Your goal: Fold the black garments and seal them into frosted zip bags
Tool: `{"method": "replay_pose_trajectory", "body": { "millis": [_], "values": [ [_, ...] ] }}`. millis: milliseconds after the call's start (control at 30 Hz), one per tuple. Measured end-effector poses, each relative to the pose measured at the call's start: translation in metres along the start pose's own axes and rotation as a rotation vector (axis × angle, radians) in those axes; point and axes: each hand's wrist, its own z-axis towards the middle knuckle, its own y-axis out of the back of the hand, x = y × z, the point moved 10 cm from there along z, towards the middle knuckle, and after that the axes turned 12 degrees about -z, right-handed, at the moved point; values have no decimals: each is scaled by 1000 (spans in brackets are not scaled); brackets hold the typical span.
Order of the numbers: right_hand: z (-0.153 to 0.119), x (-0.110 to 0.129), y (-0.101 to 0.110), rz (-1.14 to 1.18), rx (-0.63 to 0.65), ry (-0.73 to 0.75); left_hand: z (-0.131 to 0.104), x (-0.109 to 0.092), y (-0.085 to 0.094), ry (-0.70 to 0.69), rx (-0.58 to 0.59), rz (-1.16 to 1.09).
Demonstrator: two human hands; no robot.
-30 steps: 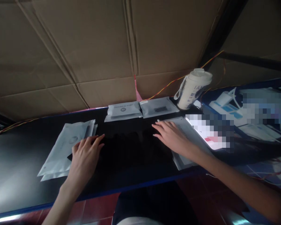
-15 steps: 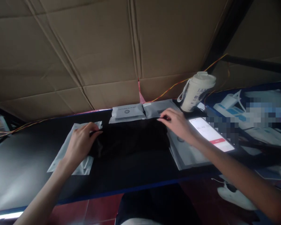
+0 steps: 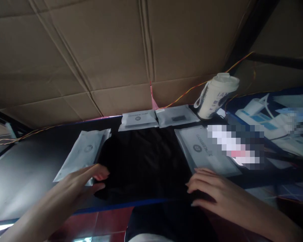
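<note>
A black cloth (image 3: 143, 158) lies spread on the dark table between my two hands; its edges blend into the tabletop. My left hand (image 3: 91, 178) is at the cloth's lower left edge, thumb and fingers apart with nothing visible between them. At the lower right edge is my right hand (image 3: 207, 188), its fingers slightly bent and the thumb held away from them. A frosted plastic bag (image 3: 78, 153) with a round logo lies left of the cloth, partly under my left hand. Another printed frosted bag (image 3: 200, 161) lies to the right, beyond my right fingers.
Two more frosted bags, one printed (image 3: 138, 119) and one with a dark patch (image 3: 175, 114), lie along the back edge. A white lidded cup (image 3: 215, 95) stands at the back right. Cardboard (image 3: 111, 50) rises behind the table (image 3: 40, 154). A yellow-red wire (image 3: 184, 97) runs along it.
Both hands have moved down toward the near edge, from the cloth's upper corners to its lower sides. Their fingertips were pinched before and are now apart. The black cloth now looks spread wider and flatter.
</note>
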Motion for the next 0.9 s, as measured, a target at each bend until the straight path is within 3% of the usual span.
{"method": "replay_pose_trajectory", "body": {
  "millis": [67,200,300,367,500,600,767,900],
  "values": [
    [2,-4,-3,-15,-8,-41,20,-21,-28,-62,153,61],
    [15,-18,2,-62,-117,-99,60,-53,-69,-227,140,178],
    [28,-24,-3,-167,-204,-82,71,-48,-101,-259,189,315],
    [34,-24,-13,-264,-233,-46,67,-38,-112,-244,236,366],
    [36,-22,-27,-376,-253,19,52,-30,-110,-226,260,403],
    [42,-24,-23,-402,-232,31,53,-34,-104,-217,243,404],
    [85,-34,-4,-460,-246,24,89,-48,-98,-258,138,399],
    [117,-55,-17,-518,-210,-36,112,-37,-108,-204,176,441]
  ]
}}
